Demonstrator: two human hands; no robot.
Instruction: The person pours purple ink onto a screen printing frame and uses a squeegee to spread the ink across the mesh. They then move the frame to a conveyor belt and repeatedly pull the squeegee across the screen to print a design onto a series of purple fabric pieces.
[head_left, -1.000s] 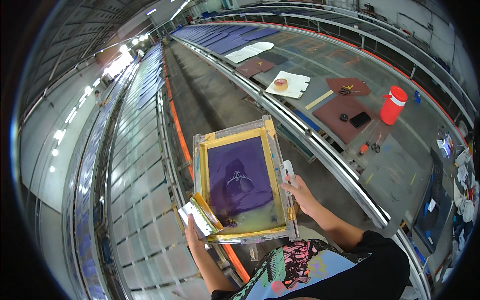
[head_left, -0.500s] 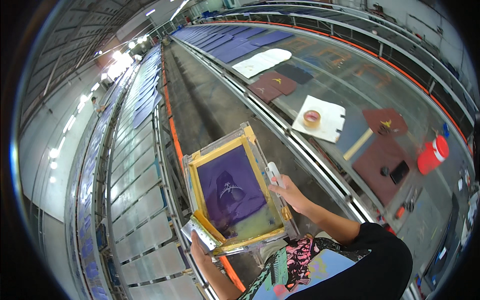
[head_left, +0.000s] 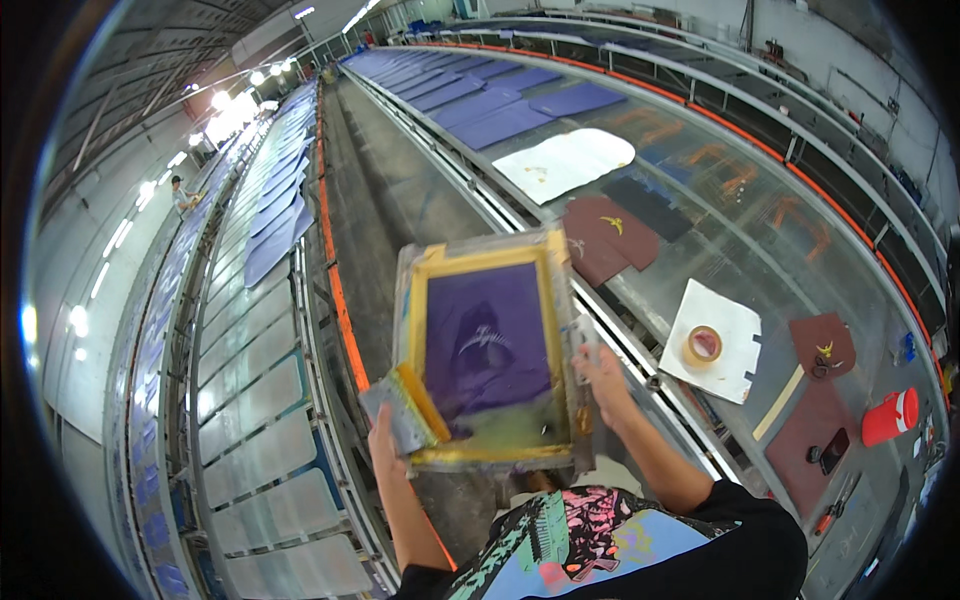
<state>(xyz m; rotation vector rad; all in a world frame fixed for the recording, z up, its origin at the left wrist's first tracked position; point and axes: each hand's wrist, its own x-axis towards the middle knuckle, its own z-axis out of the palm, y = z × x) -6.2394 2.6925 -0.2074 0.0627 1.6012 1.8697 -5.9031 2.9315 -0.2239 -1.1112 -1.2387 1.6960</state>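
Observation:
A rectangular screen-printing frame (head_left: 425, 262) with a yellow-taped inner border and purple-coated mesh (head_left: 488, 335) is held in front of me, slightly blurred, with a pale design near the middle. My left hand (head_left: 385, 435) grips the lower left, closed on a metal squeegee (head_left: 408, 412) with a yellow blade, held against the frame. My right hand (head_left: 600, 380) is closed on a pale handle at the frame's right side. Whether the left fingers also grip the frame's edge is hidden.
Long rail-edged tables flank a central aisle (head_left: 365, 170). The left one (head_left: 250, 420) has panels and purple pieces (head_left: 275, 240). The right holds purple sheets (head_left: 480, 115), tape (head_left: 702, 345), white card (head_left: 565, 160), maroon pieces, scissors, a phone (head_left: 835, 450) and red jug (head_left: 890, 415). Someone (head_left: 183, 195) stands far left.
My viewpoint has advanced along the aisle, so the right table's items appear lower and farther right. The frame dipped and tilted, then rose again, still in both hands.

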